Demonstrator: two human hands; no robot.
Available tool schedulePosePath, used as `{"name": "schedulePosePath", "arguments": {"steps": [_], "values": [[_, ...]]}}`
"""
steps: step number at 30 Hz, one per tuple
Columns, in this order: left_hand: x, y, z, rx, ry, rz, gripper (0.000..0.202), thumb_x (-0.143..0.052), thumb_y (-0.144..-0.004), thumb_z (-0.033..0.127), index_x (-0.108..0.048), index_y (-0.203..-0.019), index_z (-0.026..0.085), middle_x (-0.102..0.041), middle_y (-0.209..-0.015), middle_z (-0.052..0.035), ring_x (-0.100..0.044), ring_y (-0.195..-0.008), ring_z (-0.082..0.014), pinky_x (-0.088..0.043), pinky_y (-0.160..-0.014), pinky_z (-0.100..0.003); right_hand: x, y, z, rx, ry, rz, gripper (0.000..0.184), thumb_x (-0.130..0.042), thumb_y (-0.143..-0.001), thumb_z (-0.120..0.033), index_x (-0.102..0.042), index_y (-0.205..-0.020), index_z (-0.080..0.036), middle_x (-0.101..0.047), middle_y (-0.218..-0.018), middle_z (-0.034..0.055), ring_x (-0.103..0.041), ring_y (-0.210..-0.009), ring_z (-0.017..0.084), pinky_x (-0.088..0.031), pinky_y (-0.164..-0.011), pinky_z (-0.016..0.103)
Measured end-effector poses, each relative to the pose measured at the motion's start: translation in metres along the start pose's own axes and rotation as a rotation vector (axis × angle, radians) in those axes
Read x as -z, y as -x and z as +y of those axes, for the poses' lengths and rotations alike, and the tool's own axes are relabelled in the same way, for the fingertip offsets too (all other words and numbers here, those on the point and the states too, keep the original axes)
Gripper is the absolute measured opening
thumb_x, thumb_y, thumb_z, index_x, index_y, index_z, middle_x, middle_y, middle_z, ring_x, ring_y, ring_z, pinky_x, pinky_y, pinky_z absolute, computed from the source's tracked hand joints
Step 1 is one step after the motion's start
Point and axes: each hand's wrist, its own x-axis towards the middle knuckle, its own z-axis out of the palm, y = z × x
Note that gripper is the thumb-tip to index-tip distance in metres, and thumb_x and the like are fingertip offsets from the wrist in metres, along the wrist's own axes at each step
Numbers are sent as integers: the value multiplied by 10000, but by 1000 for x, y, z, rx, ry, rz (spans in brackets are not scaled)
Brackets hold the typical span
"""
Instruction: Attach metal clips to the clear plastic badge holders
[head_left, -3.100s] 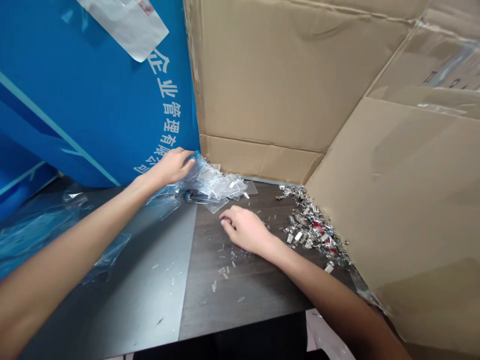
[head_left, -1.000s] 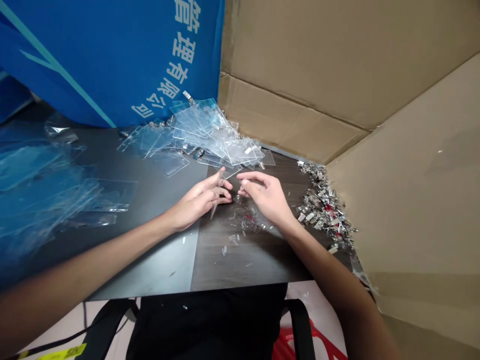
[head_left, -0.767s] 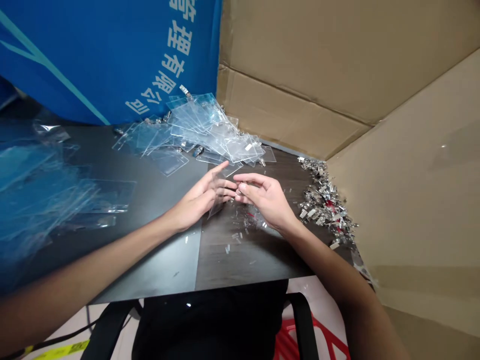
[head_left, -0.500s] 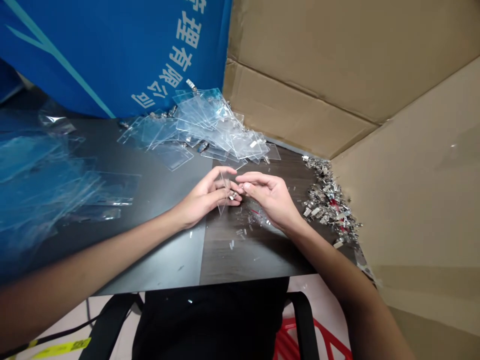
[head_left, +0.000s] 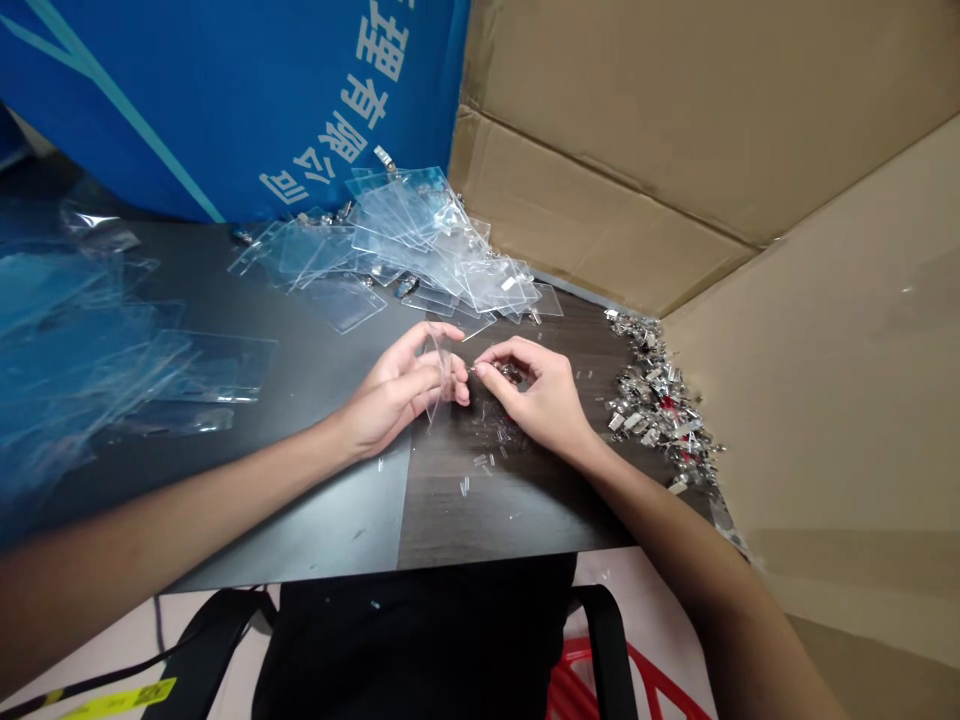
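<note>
Well, both hands work close together over a dark tabletop [head_left: 330,525], just in front of the person's body. The left hand [head_left: 394,390] holds a thin, clear plastic badge holder [head_left: 440,375] upright, edge-on, with the thumb and fingers curled around it and closed on its sheet. The right hand [head_left: 544,395] comes in from the other side, its thumb and forefinger pinched together on a small metal clip [head_left: 475,369]. The clip's tip sits right beside the holder's upper edge, though it is too small to tell whether they touch. The remaining right fingers curl loosely behind the pinch.

Keeping the holder gripped steady while the fingertips guide the clip squarely to its edge looks like the surest handling, since the plastic is thin and flexible.

Just beyond the left fingers lies a loose heap of similar clear badge holders [head_left: 424,245]. Past the right fingers is a glinting pile of metal clips [head_left: 656,405] with flecks of red. Below both hands, short clear plastic strips [head_left: 480,460] are scattered. Further left of the fingers lie clear plastic sleeves [head_left: 67,320], against a blue printed banner [head_left: 225,90], with cardboard sheets [head_left: 600,150] to the right.
</note>
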Motion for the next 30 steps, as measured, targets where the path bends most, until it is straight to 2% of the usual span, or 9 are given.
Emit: {"name": "schedulePosePath", "arguments": {"steps": [3,6,10,12,15,18,21,24,30], "values": [[-2,2,-1,-52,-89,71,422,-787,-903,192,-605,-1282,228,-721,-900,9,-727,-766,-150,-589,-776,-315,0,3,-2,-10,42,-66,188,-662,-1054,-305,-830,-1034,-224,-745,-850,5,-581,-683,152,-465,-669,297],[-4,2,-2,-141,-170,107,434,-784,-888,175,-594,-1276,223,-689,-859,29,-685,-718,-133,-579,-719,-290,0,5,-3,-33,-3,-139,235,-626,-1081,-325,-829,-1039,-215,-609,-741,-28,-443,-618,130,-386,-629,285],[-3,0,-3,-187,-210,120,461,-805,-868,179,-584,-1271,212,-674,-836,42,-667,-692,-117,-582,-706,-271,2,2,-3,-87,-200,-230,315,-715,-1058,-496,-808,-956,-213,-494,-685,-48,-325,-591,119,-299,-569,277],[-2,-1,-3,-170,-208,129,475,-809,-864,186,-582,-1280,209,-675,-842,42,-668,-693,-114,-579,-700,-264,3,0,-3,-117,-293,-275,363,-750,-1031,-579,-811,-975,-225,-521,-690,-45,-324,-592,121,-276,-556,276],[-2,-1,-3,-146,-217,132,476,-806,-862,195,-582,-1283,205,-679,-860,37,-666,-699,-110,-575,-707,-262,6,-3,-2,-128,-361,-320,411,-777,-1002,-638,-821,-979,-230,-606,-729,-20,-414,-631,133,-312,-580,274],[-3,-1,-3,-139,-242,117,473,-797,-865,201,-578,-1284,205,-673,-860,36,-658,-704,-113,-566,-714,-268,6,-5,-3,-121,-312,-354,419,-770,-1006,-633,-830,-956,-221,-725,-836,13,-453,-650,132,-343,-601,273],[-3,0,-3,-160,-305,102,486,-805,-863,207,-582,-1295,209,-659,-864,32,-654,-716,-122,-549,-709,-268,5,-5,-3,-107,-280,-361,413,-788,-1001,-610,-824,-918,-207,-771,-867,25,-520,-682,139,-405,-653,279],[-1,0,-3,-183,-369,133,516,-825,-854,222,-588,-1312,213,-637,-879,28,-641,-738,-128,-534,-713,-270,2,-5,-2,-118,-275,-349,459,-822,-976,-623,-782,-823,-192,-750,-807,23,-592,-725,155,-459,-717,294],[1,-1,-3,-188,-437,177,519,-820,-866,241,-580,-1325,221,-624,-911,16,-630,-783,-146,-534,-748,-291,-1,-4,0,-169,-334,-367,504,-766,-1006,-680,-711,-849,-204,-554,-651,-56,-443,-555,110,-374,-587,277]]}}
